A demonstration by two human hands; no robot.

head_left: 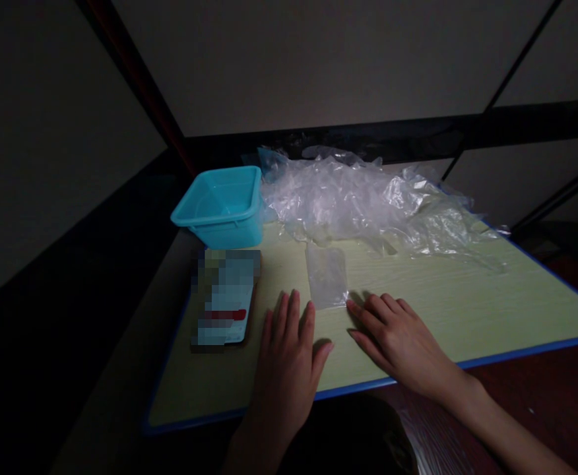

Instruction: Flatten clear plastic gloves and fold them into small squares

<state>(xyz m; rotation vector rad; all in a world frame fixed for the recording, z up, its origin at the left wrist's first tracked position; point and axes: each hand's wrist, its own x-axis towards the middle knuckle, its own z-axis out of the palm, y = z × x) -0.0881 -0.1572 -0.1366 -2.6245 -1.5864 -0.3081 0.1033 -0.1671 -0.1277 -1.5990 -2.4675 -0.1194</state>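
Note:
A small clear plastic bag lies flat on the pale wood-grain table. Just below its left corner, my left hand rests palm down with the fingers stretched out and the thumb apart. My right hand is at the bag's lower right corner, its index fingertip touching or nearly touching that corner. The right thumb sits apart from the index finger, and the other fingers are slightly bent. Neither hand grips anything.
Behind the small bag spreads a heap of crumpled clear plastic bags. A turquoise plastic basin stands at the back left. A phone with a blurred screen lies at left. Blue edging borders the table, with walls behind and left.

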